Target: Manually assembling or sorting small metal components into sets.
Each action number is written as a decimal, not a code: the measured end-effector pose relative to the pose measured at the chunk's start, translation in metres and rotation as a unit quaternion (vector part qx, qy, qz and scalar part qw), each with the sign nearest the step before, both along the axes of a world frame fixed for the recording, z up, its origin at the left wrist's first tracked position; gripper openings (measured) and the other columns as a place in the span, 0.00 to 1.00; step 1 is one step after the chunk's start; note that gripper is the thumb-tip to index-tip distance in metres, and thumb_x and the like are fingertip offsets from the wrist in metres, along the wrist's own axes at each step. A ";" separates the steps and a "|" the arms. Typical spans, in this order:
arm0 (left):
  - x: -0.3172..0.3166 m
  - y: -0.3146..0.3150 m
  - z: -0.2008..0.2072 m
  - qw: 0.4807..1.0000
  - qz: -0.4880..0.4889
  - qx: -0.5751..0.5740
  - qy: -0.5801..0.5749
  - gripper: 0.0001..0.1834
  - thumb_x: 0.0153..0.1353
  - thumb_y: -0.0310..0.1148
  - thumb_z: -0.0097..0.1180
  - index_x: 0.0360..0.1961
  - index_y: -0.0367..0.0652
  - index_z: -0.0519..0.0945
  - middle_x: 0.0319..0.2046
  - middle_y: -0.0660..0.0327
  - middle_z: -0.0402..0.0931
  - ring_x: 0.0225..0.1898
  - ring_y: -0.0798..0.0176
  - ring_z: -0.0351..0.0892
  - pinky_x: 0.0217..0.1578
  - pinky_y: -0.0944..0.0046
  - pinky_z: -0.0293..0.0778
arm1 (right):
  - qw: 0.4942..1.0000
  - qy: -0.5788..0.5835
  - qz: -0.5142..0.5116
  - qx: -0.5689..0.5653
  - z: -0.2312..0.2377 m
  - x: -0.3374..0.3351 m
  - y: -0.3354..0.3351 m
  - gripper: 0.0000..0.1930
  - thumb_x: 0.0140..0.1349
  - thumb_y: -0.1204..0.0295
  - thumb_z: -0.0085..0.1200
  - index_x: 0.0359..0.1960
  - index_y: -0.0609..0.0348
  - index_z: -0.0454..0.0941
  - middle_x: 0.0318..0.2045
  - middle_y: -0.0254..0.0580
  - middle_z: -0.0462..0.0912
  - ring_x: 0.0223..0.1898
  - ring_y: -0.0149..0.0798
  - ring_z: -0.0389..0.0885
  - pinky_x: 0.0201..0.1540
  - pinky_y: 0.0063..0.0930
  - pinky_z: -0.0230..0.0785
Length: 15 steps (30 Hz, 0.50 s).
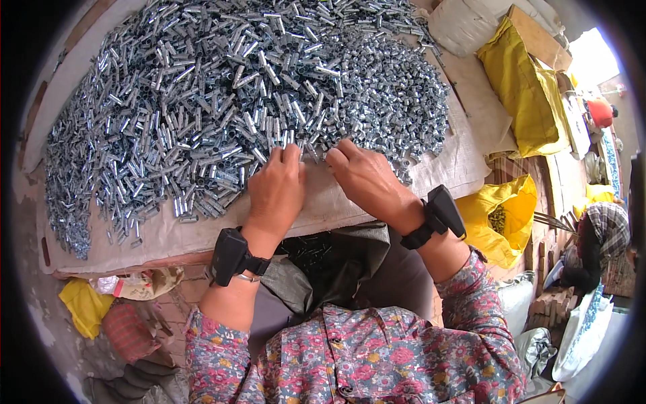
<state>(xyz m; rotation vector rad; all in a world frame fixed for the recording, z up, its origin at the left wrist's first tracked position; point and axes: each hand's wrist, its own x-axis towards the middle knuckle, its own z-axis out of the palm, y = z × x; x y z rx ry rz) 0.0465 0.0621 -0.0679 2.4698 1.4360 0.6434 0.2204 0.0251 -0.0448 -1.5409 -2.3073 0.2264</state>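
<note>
A wide heap of shiny metal tubes (pixel 222 101) covers the cloth-topped table (pixel 316 195) in front of me. At its near edge my left hand (pixel 276 188) is closed, fingertips pinched together against the tubes. My right hand (pixel 370 182) is closed too, a short way to the right, its thumb and fingers bent inward toward the left hand. Whatever lies between the fingertips of either hand is hidden or too small to name. Just beyond the right hand lies a pile of short metal sleeves (pixel 397 94), which meets the longer tubes.
A dark sack (pixel 356 256) lies over my lap below the table edge. To the right stands an open yellow bag (pixel 471 229) with small pieces inside. Another yellow sack (pixel 525 87) lies farther back. At the far right a person (pixel 599 236) bends near a white sack (pixel 582 343).
</note>
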 end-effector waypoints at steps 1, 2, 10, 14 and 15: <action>-0.001 0.000 -0.001 1.000 -0.002 0.000 0.000 0.12 0.54 0.30 0.58 0.40 0.45 0.72 0.31 0.56 0.75 0.29 0.48 0.78 0.27 0.55 0.73 | 0.999 0.034 -0.012 -0.003 -0.003 0.002 -0.003 0.06 0.54 0.79 0.46 0.34 0.63 0.69 0.31 0.46 0.71 0.31 0.51 0.77 0.31 0.40 0.71; -0.003 -0.001 -0.002 1.000 -0.001 0.004 -0.014 0.11 0.54 0.30 0.57 0.39 0.45 0.72 0.31 0.56 0.74 0.29 0.48 0.78 0.27 0.55 0.73 | 0.999 0.033 -0.014 -0.003 -0.006 0.003 -0.004 0.06 0.54 0.79 0.46 0.34 0.63 0.69 0.31 0.46 0.71 0.31 0.51 0.77 0.31 0.40 0.71; 0.001 0.001 0.006 0.999 0.000 0.015 -0.030 0.08 0.54 0.31 0.59 0.33 0.43 0.73 0.32 0.57 0.74 0.30 0.49 0.77 0.27 0.57 0.73 | 1.000 -0.016 0.018 0.020 -0.002 -0.004 -0.004 0.10 0.50 0.80 0.48 0.36 0.63 0.71 0.28 0.45 0.72 0.30 0.45 0.77 0.32 0.35 0.72; 0.002 0.003 -0.001 1.000 0.008 0.016 -0.020 0.08 0.53 0.31 0.59 0.32 0.44 0.74 0.31 0.57 0.73 0.30 0.50 0.77 0.27 0.57 0.73 | 0.998 -0.046 0.035 0.035 -0.005 -0.009 -0.003 0.11 0.49 0.80 0.50 0.36 0.63 0.72 0.28 0.44 0.72 0.30 0.44 0.77 0.32 0.33 0.72; 0.002 0.002 -0.001 0.999 0.011 0.025 -0.021 0.08 0.53 0.31 0.60 0.32 0.44 0.74 0.31 0.57 0.73 0.30 0.50 0.77 0.27 0.57 0.73 | 0.998 -0.030 0.032 0.040 -0.005 -0.011 -0.004 0.11 0.49 0.80 0.50 0.36 0.63 0.72 0.28 0.44 0.72 0.30 0.44 0.78 0.32 0.33 0.72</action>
